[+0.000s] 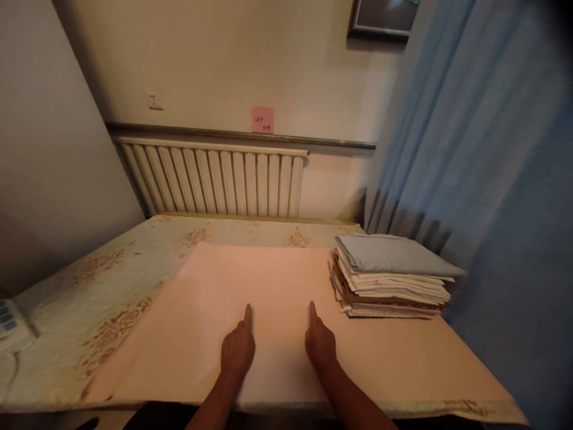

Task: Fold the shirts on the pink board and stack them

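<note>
My left hand is over the pink sheet, left of its middle. Its index finger stretches forward, and nothing is in the hand. Opposite it, my right hand points forward in the same way, also holding nothing. A gap of bare pink sheet lies between the two hands. Whether either hand touches the sheet I cannot tell. Beyond my right hand, to the right, stands a stack of folded cloths, with a grey-blue cloth on top and white, brown and other layers below.
A flowered cover spreads under the pink sheet on the bed or table. A white device with buttons and a cord is at the left edge. A radiator lines the far wall. A blue curtain hangs close on the right.
</note>
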`<state>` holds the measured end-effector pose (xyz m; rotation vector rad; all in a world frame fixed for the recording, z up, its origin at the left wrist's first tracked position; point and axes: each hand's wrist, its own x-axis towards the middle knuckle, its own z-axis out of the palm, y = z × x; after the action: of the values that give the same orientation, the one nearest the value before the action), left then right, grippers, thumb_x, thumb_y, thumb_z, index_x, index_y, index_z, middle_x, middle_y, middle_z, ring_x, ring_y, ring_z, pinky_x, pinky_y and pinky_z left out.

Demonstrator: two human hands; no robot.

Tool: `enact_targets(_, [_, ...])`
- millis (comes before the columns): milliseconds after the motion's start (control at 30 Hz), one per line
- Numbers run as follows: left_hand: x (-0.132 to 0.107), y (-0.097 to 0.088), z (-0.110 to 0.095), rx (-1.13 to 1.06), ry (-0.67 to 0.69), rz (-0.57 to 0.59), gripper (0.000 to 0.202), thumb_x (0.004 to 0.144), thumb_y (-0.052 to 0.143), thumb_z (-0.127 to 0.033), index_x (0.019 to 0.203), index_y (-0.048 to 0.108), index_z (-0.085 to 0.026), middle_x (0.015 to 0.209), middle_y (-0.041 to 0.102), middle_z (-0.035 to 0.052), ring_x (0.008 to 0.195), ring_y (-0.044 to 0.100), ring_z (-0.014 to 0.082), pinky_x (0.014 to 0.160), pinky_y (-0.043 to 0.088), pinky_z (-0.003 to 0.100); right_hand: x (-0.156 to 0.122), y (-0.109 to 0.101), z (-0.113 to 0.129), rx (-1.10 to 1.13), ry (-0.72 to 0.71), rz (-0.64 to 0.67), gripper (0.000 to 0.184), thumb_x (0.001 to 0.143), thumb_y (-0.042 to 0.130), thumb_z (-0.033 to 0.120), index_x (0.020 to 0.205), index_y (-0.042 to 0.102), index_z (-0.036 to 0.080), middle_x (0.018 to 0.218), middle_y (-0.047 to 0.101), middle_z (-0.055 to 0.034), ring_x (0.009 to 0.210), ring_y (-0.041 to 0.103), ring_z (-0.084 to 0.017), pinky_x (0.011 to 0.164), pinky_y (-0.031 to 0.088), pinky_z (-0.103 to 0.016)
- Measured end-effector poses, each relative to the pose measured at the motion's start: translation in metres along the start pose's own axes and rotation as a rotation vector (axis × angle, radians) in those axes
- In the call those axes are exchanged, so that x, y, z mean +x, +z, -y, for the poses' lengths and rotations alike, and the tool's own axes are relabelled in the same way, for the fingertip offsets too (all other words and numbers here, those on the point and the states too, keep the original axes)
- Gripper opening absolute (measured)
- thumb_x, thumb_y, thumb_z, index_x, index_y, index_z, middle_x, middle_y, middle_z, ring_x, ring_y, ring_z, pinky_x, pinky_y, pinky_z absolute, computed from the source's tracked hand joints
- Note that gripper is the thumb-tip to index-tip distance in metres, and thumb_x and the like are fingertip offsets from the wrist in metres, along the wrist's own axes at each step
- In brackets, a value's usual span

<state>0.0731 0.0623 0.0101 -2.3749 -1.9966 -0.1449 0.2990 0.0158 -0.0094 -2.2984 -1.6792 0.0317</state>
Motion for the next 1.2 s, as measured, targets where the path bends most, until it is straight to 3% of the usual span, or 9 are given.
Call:
enact_targets(333, [0.002, 0.001, 0.002, -0.035, 0.029, -0.018, 0.062, 0.090, 0.025, -0.008, 0.151, 0.015, -0.014, 0.107, 0.067, 0.0156, 0.081, 0.067, 0.0228, 0.071, 0.049, 0.035, 0.005, 0.007, -0.004, 0.021, -0.022, -0.032, 0.068, 0.083, 0.033, 0.004, 0.150, 0.022, 0.011, 0.096, 0.067, -0.0107, 0.078, 0.066, -0.019, 0.068, 0.049, -0.028])
enact_targets(467, [0.005, 0.006, 0.008, -0.140, 0.037, 0.033, 0.058, 0.092, 0.022, -0.014, 0.150, 0.020, -0.015, 0.120, 0.064, 0.0175, 0.098, 0.066, 0.0256, 0.083, 0.049, 0.040, 0.005, 0.014, -0.005, 0.047, -0.021, -0.040, 0.067, 0.081, 0.035, 0.004, 0.148, 0.030, 0.012, 0.102, 0.068, -0.0124, 0.086, 0.067, -0.020, 0.076, 0.050, -0.028])
enact_targets(567, [0.015, 0.018, 0.017, -0.293, 0.004, 0.069, 0.056, 0.094, 0.023, -0.023, 0.150, 0.020, -0.019, 0.134, 0.057, 0.0141, 0.112, 0.061, 0.0251, 0.090, 0.048, 0.040, 0.007, 0.007, -0.011, 0.141, -0.079, -0.059, 0.064, 0.078, 0.042, 0.007, 0.142, 0.043, 0.014, 0.112, 0.068, -0.0120, 0.096, 0.066, -0.020, 0.085, 0.049, -0.028])
enact_targets(633, [0.026, 0.028, 0.023, -0.394, 0.006, 0.056, 0.052, 0.095, 0.024, -0.030, 0.146, 0.030, -0.022, 0.139, 0.054, 0.0094, 0.119, 0.057, 0.0236, 0.096, 0.046, 0.039, 0.014, -0.013, -0.020, 0.221, -0.169, -0.080, 0.057, 0.077, 0.045, 0.011, 0.133, 0.054, 0.018, 0.116, 0.068, -0.0091, 0.102, 0.064, -0.019, 0.091, 0.047, -0.028])
enact_targets(733, [0.045, 0.037, 0.031, -0.540, 0.042, 0.007, 0.046, 0.095, 0.025, -0.036, 0.132, 0.049, -0.024, 0.136, 0.058, 0.0031, 0.122, 0.055, 0.0196, 0.103, 0.042, 0.035, 0.043, -0.074, -0.046, 0.260, -0.262, -0.186, 0.041, 0.083, 0.043, 0.018, 0.117, 0.064, 0.023, 0.111, 0.070, -0.0056, 0.100, 0.064, -0.018, 0.089, 0.046, -0.027])
enact_targets(867, [0.064, 0.042, 0.037, -0.653, -0.010, -0.011, 0.043, 0.092, 0.028, -0.038, 0.121, 0.057, -0.026, 0.122, 0.067, 0.0012, 0.111, 0.063, 0.0202, 0.097, 0.047, 0.035, 0.108, -0.171, -0.101, 0.039, -0.072, -0.381, 0.029, 0.088, 0.042, 0.027, 0.094, 0.069, 0.019, 0.090, 0.070, -0.0067, 0.083, 0.062, -0.018, 0.076, 0.042, -0.025])
enact_targets(933, [0.069, 0.044, 0.038, -0.680, -0.024, -0.011, 0.042, 0.092, 0.029, -0.037, 0.119, 0.059, -0.026, 0.119, 0.069, 0.0013, 0.108, 0.064, 0.0206, 0.094, 0.049, 0.035, 0.140, -0.205, -0.129, -0.127, 0.074, -0.425, 0.028, 0.089, 0.043, 0.029, 0.096, 0.068, 0.018, 0.095, 0.069, -0.0079, 0.088, 0.061, -0.018, 0.078, 0.039, -0.025])
enact_targets(1033, [0.071, 0.047, 0.038, -0.686, -0.009, 0.006, 0.042, 0.092, 0.029, -0.035, 0.119, 0.058, -0.025, 0.121, 0.068, 0.0014, 0.111, 0.063, 0.0201, 0.098, 0.046, 0.035, 0.175, -0.227, -0.162, -0.272, 0.296, -0.303, 0.031, 0.089, 0.048, 0.035, 0.105, 0.066, 0.016, 0.109, 0.067, -0.0126, 0.099, 0.060, -0.020, 0.078, 0.037, -0.027])
enact_targets(1200, [0.069, 0.047, 0.037, -0.666, -0.003, 0.049, 0.042, 0.093, 0.027, -0.031, 0.122, 0.057, -0.024, 0.128, 0.064, 0.0018, 0.117, 0.059, 0.0185, 0.102, 0.042, 0.035, 0.197, -0.216, -0.173, -0.260, 0.361, -0.127, 0.024, 0.079, 0.064, 0.033, 0.085, 0.071, 0.012, 0.096, 0.070, -0.0163, 0.089, 0.064, -0.022, 0.071, 0.039, -0.027])
